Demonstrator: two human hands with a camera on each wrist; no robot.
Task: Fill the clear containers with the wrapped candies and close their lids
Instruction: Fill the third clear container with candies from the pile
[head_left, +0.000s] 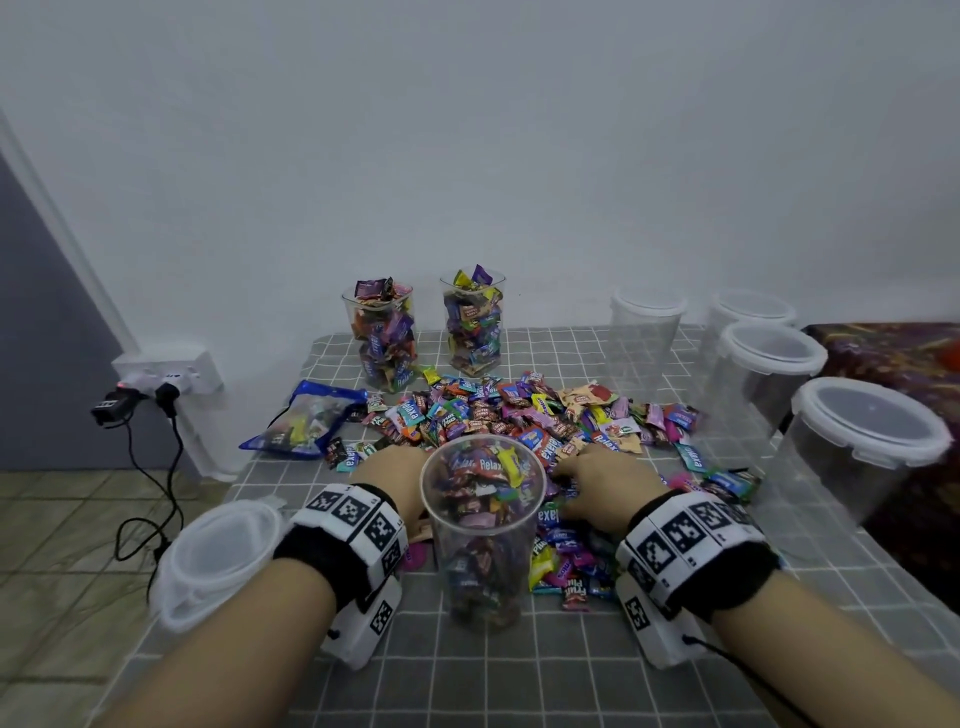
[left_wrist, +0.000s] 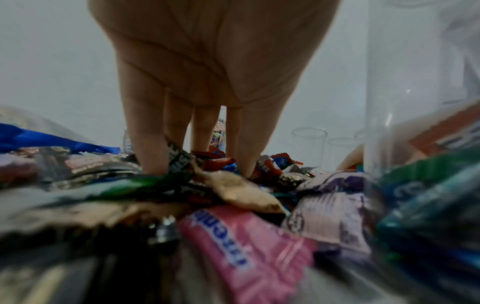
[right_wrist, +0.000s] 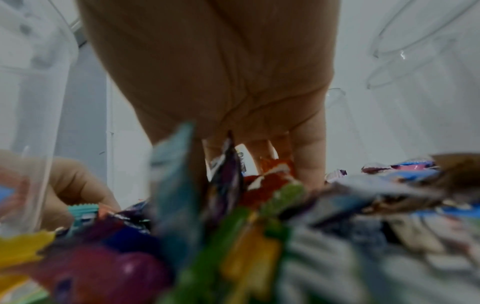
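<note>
A clear open container (head_left: 483, 525), partly filled with wrapped candies, stands near the front of the table. A pile of wrapped candies (head_left: 524, 415) spreads behind and to the right of it. My left hand (head_left: 389, 465) lies just left of the container. In the left wrist view its straight fingers (left_wrist: 150, 148) dip into the wrappers (left_wrist: 233, 187). My right hand (head_left: 592, 475) rests on the pile to the container's right, its fingers (right_wrist: 309, 164) stretched among the candies (right_wrist: 270, 181). Neither hand visibly grips anything.
Two clear containers (head_left: 382, 338) (head_left: 472, 322) heaped with candies stand open at the back. Several empty lidded containers (head_left: 769, 364) line the right side. A loose lid (head_left: 218, 556) lies at the table's front left edge, and a blue bag (head_left: 301, 421) sits left of the pile.
</note>
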